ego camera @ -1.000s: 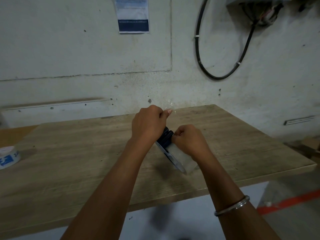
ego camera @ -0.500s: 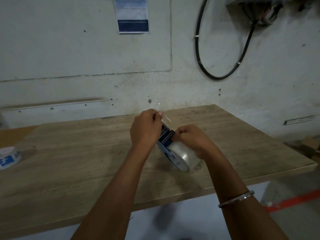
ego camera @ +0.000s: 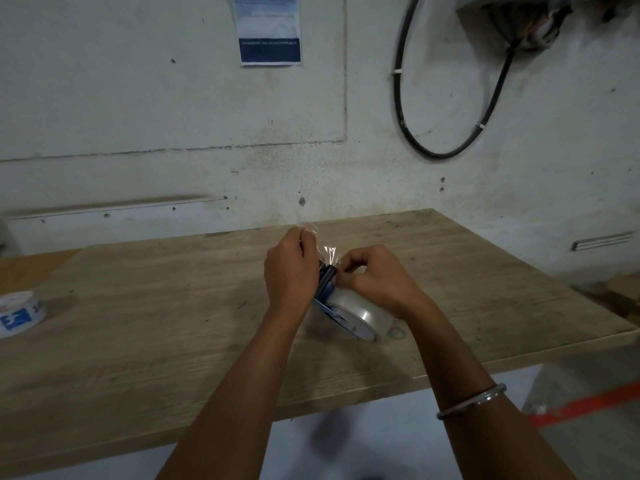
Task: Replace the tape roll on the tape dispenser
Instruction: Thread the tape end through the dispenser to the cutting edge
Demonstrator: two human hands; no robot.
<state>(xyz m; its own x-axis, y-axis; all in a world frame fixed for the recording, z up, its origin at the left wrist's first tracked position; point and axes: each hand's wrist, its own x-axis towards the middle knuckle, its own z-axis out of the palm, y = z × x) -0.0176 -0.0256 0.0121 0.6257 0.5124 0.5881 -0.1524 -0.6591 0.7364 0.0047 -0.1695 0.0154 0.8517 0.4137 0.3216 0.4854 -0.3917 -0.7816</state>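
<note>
Both hands work at frame centre over the wooden bench (ego camera: 138,327). The left hand (ego camera: 289,271) has its grip pinched on the clear tape end (ego camera: 323,249); the right hand (ego camera: 374,277) is clamped on the blue tape dispenser (ego camera: 327,292), which carries the clear tape roll (ego camera: 363,315). Risks: the wrinkled tape could fold onto itself or slip from the pinch and snap back onto the roll.

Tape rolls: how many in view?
2. A clear roll sits mounted on the blue dispenser, held over the middle of the table by both hands. A white roll with blue print lies at the table's far left edge. Others may be out of frame.
</note>
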